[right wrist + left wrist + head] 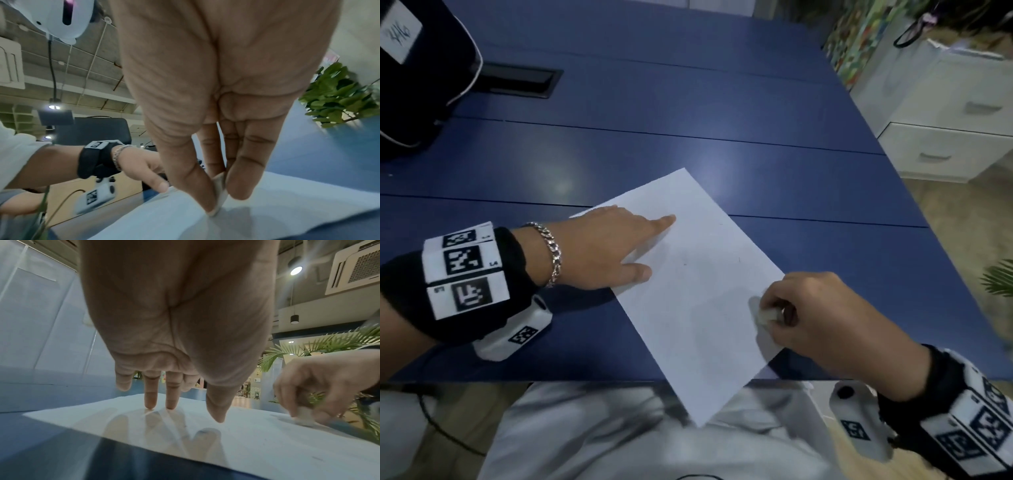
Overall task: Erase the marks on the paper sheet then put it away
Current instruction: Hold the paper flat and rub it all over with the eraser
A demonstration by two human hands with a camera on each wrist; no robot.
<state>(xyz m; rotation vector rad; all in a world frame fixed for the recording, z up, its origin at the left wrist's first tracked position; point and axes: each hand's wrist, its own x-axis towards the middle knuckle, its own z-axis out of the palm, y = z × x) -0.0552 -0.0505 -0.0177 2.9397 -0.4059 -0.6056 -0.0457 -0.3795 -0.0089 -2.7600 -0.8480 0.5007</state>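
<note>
A white paper sheet [695,294] lies at an angle on the blue table [688,113], its near corner hanging over the front edge. Faint marks show on it. My left hand [606,246] lies on the sheet's left part with straight fingers [151,395] pressing it down. My right hand [815,318] pinches a small white eraser [767,313] between thumb and fingers and holds it against the sheet near its right edge. The same eraser [220,190] shows between the fingertips in the right wrist view and, as a white eraser [304,417], on the paper in the left wrist view.
A black bag [417,78] stands at the table's far left beside a dark cable slot [517,82]. White drawers [955,137] stand off the table to the right, a green plant [1000,281] near the right edge.
</note>
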